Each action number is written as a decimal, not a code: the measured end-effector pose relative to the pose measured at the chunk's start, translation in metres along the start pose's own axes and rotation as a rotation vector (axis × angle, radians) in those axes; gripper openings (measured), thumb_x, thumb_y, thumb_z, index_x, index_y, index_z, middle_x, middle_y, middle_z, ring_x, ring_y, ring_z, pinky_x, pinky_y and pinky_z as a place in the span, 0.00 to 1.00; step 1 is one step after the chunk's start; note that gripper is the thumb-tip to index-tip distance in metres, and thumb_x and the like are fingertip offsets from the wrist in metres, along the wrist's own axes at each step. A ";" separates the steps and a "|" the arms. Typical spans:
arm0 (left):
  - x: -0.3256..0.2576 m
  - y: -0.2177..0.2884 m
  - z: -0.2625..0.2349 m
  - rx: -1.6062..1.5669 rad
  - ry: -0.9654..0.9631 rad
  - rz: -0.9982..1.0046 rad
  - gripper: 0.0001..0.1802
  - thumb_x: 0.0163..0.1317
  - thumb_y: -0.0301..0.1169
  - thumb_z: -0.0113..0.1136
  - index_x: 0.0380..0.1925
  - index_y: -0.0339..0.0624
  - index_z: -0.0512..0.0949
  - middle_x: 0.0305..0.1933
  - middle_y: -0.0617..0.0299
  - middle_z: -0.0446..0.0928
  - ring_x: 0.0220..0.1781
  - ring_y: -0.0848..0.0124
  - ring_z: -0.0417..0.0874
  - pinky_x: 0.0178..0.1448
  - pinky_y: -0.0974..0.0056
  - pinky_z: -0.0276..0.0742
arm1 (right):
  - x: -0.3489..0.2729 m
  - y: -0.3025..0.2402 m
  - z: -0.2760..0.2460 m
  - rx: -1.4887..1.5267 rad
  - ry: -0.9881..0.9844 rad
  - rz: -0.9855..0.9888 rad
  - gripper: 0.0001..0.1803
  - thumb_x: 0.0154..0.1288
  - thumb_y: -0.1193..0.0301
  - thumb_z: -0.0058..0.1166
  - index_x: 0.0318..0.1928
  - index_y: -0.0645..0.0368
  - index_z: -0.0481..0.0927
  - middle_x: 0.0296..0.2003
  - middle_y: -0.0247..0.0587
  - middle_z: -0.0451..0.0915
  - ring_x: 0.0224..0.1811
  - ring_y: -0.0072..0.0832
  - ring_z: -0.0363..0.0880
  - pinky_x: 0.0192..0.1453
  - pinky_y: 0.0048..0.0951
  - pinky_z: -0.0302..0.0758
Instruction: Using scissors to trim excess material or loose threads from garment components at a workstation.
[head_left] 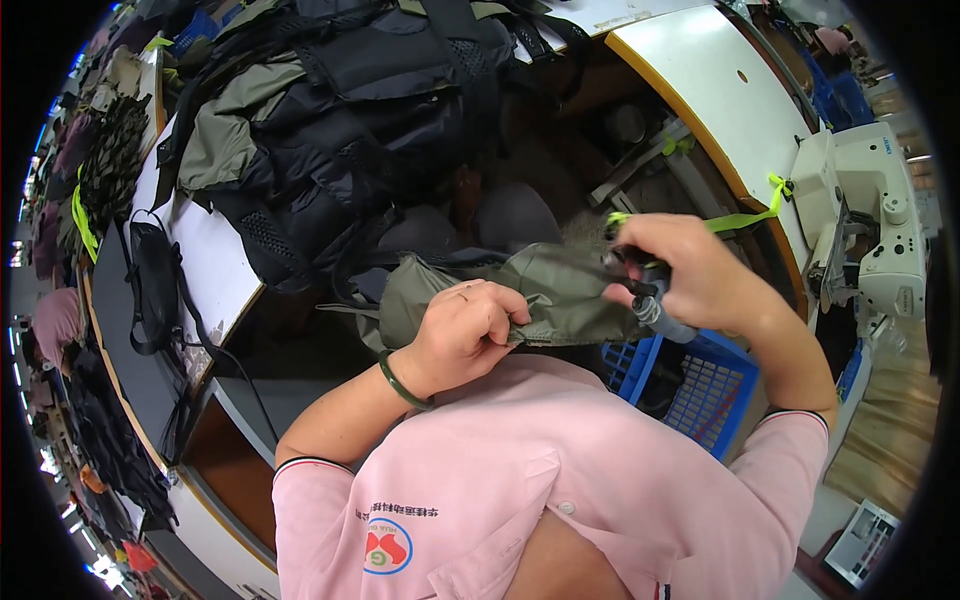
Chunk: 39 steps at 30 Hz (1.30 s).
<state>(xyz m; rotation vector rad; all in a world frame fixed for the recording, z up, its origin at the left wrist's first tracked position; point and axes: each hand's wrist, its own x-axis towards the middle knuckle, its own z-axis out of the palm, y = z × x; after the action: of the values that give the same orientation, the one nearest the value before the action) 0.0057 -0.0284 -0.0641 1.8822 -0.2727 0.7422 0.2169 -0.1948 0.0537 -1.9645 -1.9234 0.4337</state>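
Note:
My left hand (468,330) grips a fold of an olive-green fabric piece (545,290) held up in front of my chest. A green bangle sits on that wrist. My right hand (690,270) is closed around a small dark tool (650,300) with a grey end, pressed against the right edge of the same fabric. A neon-green strap (745,218) runs from behind my right hand toward the sewing machine. The tool's working tip is hidden by my fingers.
A heap of black and olive bag parts (340,110) covers the white table (215,270) at the left. A white sewing machine (870,220) stands at the right on a white, wood-edged bench (720,90). A blue plastic crate (700,385) sits below my right arm.

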 end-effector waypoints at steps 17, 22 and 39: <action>0.004 0.010 0.001 -0.106 0.029 -0.517 0.16 0.49 0.23 0.75 0.26 0.40 0.72 0.31 0.59 0.82 0.32 0.72 0.84 0.35 0.68 0.77 | 0.048 -0.032 0.048 0.570 -0.249 0.029 0.18 0.55 0.75 0.68 0.43 0.63 0.73 0.33 0.46 0.80 0.35 0.40 0.80 0.39 0.35 0.76; -0.002 0.004 0.000 -0.141 -0.013 -0.383 0.17 0.48 0.21 0.74 0.25 0.40 0.70 0.32 0.60 0.82 0.30 0.73 0.81 0.36 0.68 0.77 | 0.036 -0.025 0.053 0.652 -0.183 -0.037 0.16 0.59 0.75 0.68 0.39 0.62 0.72 0.31 0.41 0.80 0.31 0.30 0.79 0.37 0.29 0.76; 0.007 0.014 -0.005 -0.148 0.005 -0.265 0.14 0.48 0.15 0.71 0.28 0.41 0.76 0.32 0.60 0.79 0.31 0.68 0.79 0.34 0.68 0.75 | -0.026 0.018 -0.016 0.086 -0.062 0.154 0.13 0.47 0.79 0.64 0.35 0.65 0.76 0.29 0.47 0.77 0.33 0.47 0.78 0.37 0.39 0.74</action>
<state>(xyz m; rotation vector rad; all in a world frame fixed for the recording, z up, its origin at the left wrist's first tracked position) 0.0023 -0.0293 -0.0479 1.7335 -0.0700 0.5319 0.2389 -0.2212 0.0588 -2.0725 -1.7650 0.6157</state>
